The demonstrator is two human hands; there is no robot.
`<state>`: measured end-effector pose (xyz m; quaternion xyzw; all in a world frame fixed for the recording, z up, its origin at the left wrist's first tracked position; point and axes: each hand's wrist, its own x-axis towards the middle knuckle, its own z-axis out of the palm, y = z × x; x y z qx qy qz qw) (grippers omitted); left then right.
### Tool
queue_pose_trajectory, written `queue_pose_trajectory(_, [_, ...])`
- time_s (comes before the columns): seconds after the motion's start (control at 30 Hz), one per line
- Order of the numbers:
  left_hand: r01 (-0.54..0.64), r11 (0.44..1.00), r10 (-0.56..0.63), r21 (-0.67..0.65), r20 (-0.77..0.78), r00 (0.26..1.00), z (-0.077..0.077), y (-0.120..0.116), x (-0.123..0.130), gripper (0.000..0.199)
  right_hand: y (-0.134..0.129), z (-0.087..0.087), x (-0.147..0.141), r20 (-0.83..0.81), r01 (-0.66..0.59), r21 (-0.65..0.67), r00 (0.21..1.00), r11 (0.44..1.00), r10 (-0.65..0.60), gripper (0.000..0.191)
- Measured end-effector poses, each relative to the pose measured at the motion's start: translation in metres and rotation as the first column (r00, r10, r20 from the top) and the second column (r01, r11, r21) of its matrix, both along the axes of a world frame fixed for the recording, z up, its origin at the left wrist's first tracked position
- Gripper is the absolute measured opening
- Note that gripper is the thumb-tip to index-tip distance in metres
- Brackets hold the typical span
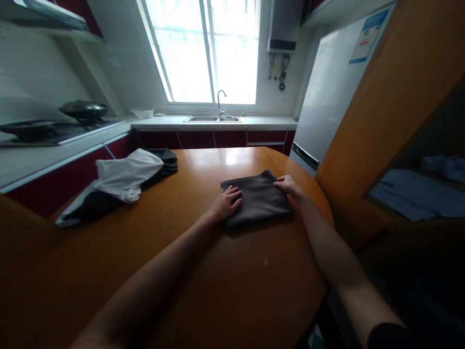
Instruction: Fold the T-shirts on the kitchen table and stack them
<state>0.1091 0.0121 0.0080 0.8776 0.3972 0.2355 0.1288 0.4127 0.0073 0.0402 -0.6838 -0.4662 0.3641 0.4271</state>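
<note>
A dark grey cloth (259, 201), folded into a rough rectangle, lies on the wooden table (174, 232). On its left edge rests my left hand (225, 203), palm down with the fingers spread. My right hand (286, 185) pinches the cloth's upper right edge between thumb and fingers, where the fabric is slightly raised. To the left on the table, a loose heap of clothes shows a white garment (127, 172) over dark fabric (98, 206).
Past the table stand a counter with a sink (203, 118) and a stove with a lidded pan (83, 109). A fridge (327, 82) is at the right, beside a wooden frame (385, 97). Folded fabric (417, 194) lies on a shelf at the far right.
</note>
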Motion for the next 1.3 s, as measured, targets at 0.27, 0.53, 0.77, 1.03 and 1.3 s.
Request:
queue_pose_trajectory(0.27, [0.048,0.998,-0.051,0.042,0.063,0.997,0.012,-0.004,0.003,0.047,0.006,-0.006,0.005,0.045,0.031,0.026,0.998,0.999,-0.033,0.007])
queue_pose_trajectory(0.53, [0.25,0.966,-0.248,0.057,-0.045,0.968,0.025,-0.034,0.019,0.043,0.01,-0.006,0.01,0.084,-0.01,0.1,0.996,0.995,0.002,0.008])
queue_pose_trajectory(0.77, [0.239,0.97,-0.24,-0.033,-0.016,0.971,0.02,-0.031,0.016,0.045,0.014,-0.019,0.013,0.192,0.0,0.052,0.981,0.999,-0.01,0.008])
queue_pose_trajectory(1.03, [0.231,0.969,-0.226,-0.087,0.067,0.972,0.014,-0.028,0.016,0.045,0.025,-0.01,0.011,0.335,0.088,0.166,0.932,0.982,-0.14,0.019])
queue_pose_trajectory(1.3, [0.112,0.993,-0.103,-0.028,0.226,0.969,0.016,-0.013,0.003,0.041,0.058,0.009,0.0,0.362,0.06,0.118,0.927,0.991,-0.099,0.014])
